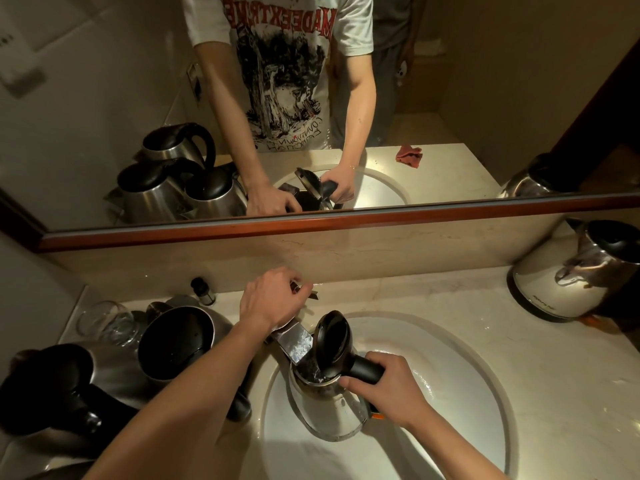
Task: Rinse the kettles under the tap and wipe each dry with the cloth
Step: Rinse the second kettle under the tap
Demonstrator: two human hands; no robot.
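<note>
A steel kettle (325,410) with its black lid flipped up stands in the white sink (467,393), its mouth under the chrome tap spout (294,341). Water shows inside its opening. My right hand (384,386) grips the kettle's black handle. My left hand (273,299) holds the tap lever at the back of the basin, fingers curled around it. Two more steel kettles (176,344) stand on the counter at the left, and another kettle (568,278) stands at the right. A red cloth (410,155) is visible only in the mirror, lying on the counter edge.
A clear glass (104,323) lies on its side at the far left, behind the kettles. A small dark bottle (204,291) stands by the backsplash. The wood-framed mirror (311,223) runs above the marble counter (450,292).
</note>
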